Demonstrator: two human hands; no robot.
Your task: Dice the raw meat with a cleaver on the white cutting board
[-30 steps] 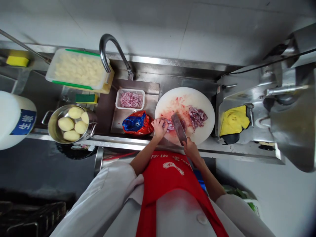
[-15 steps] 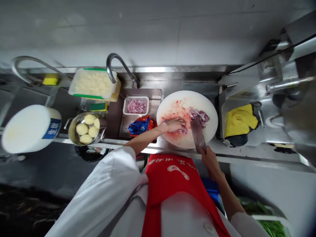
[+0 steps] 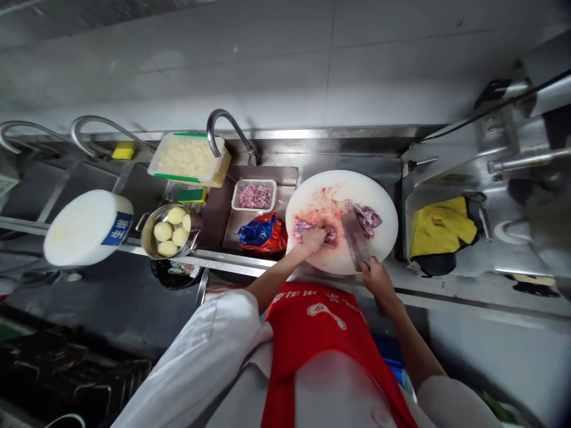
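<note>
A round white cutting board point(image 3: 312, 187), smeared red in the middle, lies on the steel counter. My left hand point(image 3: 314, 238) is on it, fingers curled down over a piece of raw meat point(image 3: 302, 229) that shows on both sides. My right hand point(image 3: 378, 279) is closed around the handle of a cleaver point(image 3: 355, 241). Its broad blade slants across the right part of the board, beside a heap of cut raw meat point(image 3: 368, 221). The blade's edge is on the left-hand meat's right side, a small gap apart.
Left of the board are a red and blue plastic bag point(image 3: 272, 235), a white tub of chopped meat point(image 3: 256, 195), a pot of peeled potatoes point(image 3: 171, 232) and a lidded container point(image 3: 185, 157). A faucet point(image 3: 229, 123) arches behind. Yellow cloth point(image 3: 439, 226) lies right.
My left hand has shifted from lying flat to a more curled hold, uncovering more meat on its left. The cleaver stays nearly in place beside the heap. The view has shifted slightly.
</note>
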